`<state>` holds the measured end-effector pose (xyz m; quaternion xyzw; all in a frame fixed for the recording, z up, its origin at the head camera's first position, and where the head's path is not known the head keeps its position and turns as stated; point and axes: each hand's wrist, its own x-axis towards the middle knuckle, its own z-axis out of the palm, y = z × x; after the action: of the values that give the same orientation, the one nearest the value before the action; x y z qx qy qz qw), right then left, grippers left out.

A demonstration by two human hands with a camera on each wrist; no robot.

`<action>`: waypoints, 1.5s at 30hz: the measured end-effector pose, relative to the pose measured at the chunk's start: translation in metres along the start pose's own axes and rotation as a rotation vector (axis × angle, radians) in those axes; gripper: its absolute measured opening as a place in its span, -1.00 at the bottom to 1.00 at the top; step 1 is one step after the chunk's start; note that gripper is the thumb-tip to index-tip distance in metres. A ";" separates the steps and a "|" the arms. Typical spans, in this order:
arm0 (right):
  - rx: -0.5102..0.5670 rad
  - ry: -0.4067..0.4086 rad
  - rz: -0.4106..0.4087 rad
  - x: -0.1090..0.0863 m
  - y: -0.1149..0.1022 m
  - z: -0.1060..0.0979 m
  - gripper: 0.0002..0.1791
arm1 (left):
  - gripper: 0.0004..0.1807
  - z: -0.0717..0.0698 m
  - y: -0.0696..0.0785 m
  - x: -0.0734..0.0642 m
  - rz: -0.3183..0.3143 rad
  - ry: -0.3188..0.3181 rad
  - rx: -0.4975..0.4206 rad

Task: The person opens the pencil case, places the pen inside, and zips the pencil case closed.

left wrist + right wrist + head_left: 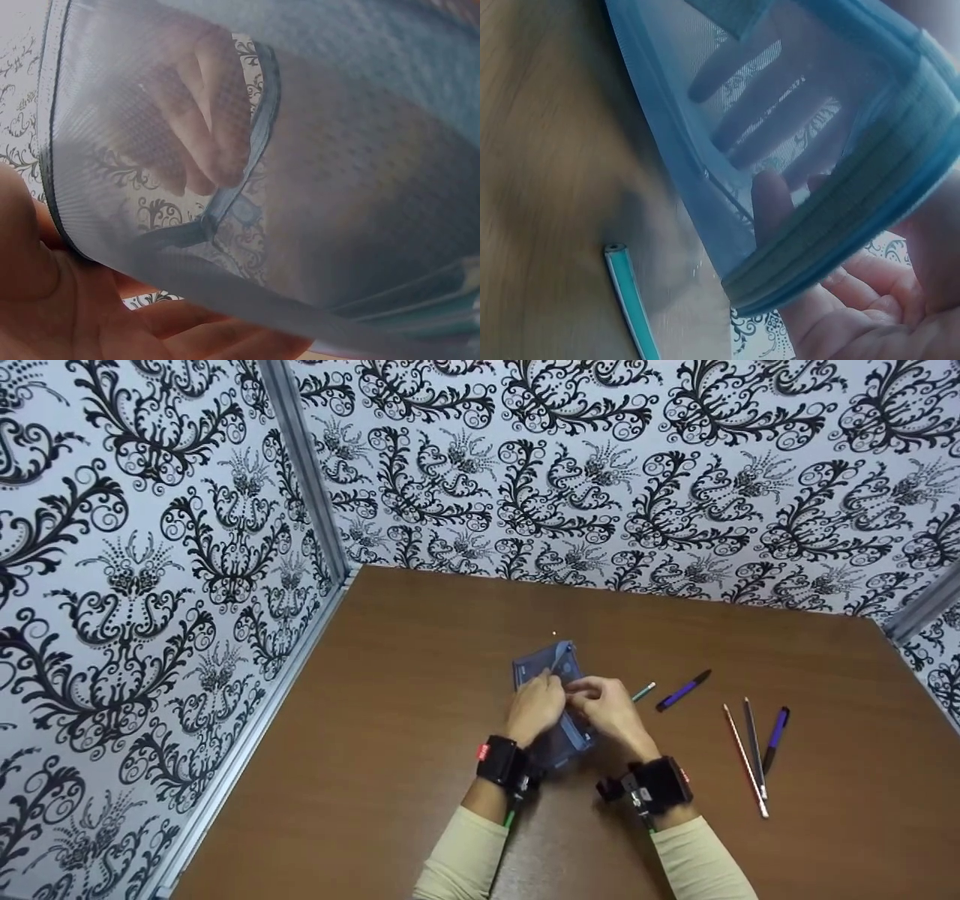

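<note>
A blue see-through mesh pouch (pixel 531 666) with a zip edge is held between both hands above the table. My left hand (pixel 536 706) grips the pouch at its left side; in the left wrist view its palm and fingers lie along the mesh (pixel 157 262). My right hand (pixel 606 709) pinches the banded edge (pixel 832 217) of the pouch, one finger showing through the mesh. More fingers show blurred behind the fabric. Just right of the right hand a teal pencil (pixel 643 691) lies on the wood, its end (pixel 630 292) near the pouch in the right wrist view.
To the right lie a purple-and-black pen (pixel 684 691), a red-and-white striped pencil (pixel 742 754), a dark pencil (pixel 754 746) and a second purple pen (pixel 777 739). A tiny white bit (pixel 554 633) sits beyond the pouch. Patterned walls (pixel 480 472) bound the brown table (pixel 360 720).
</note>
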<state>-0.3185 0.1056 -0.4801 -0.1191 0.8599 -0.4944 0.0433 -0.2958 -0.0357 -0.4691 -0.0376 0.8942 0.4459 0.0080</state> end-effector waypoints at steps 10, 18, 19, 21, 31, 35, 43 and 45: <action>0.067 -0.034 -0.012 -0.002 0.003 -0.009 -0.71 | -0.39 0.001 0.004 -0.001 -0.027 0.014 0.018; 0.117 -0.039 0.005 -0.010 -0.011 -0.016 -0.71 | -0.40 0.002 0.003 0.001 -0.022 0.018 0.022; 0.111 -0.040 0.000 -0.013 -0.016 -0.017 -0.71 | -0.40 0.002 0.003 0.001 -0.022 0.019 0.024; 0.114 -0.042 -0.001 -0.015 -0.020 -0.020 -0.71 | -0.40 0.002 0.003 0.001 -0.021 0.021 0.030; 0.098 -0.007 0.019 -0.005 0.003 -0.028 -0.70 | -0.40 0.002 0.002 0.001 -0.017 0.016 0.022; 0.047 0.004 0.005 -0.005 0.004 -0.031 -0.74 | -0.41 0.002 0.002 0.000 0.006 0.010 0.031; -0.044 0.014 -0.037 -0.005 0.004 -0.038 -0.76 | -0.42 0.001 0.002 0.000 0.031 0.027 -0.001; -0.059 0.017 -0.040 -0.005 0.005 -0.040 -0.76 | -0.41 0.001 0.001 0.000 0.029 0.025 -0.010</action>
<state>-0.3224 0.1424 -0.4643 -0.1334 0.8720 -0.4704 0.0226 -0.2962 -0.0342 -0.4687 -0.0303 0.8926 0.4498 -0.0099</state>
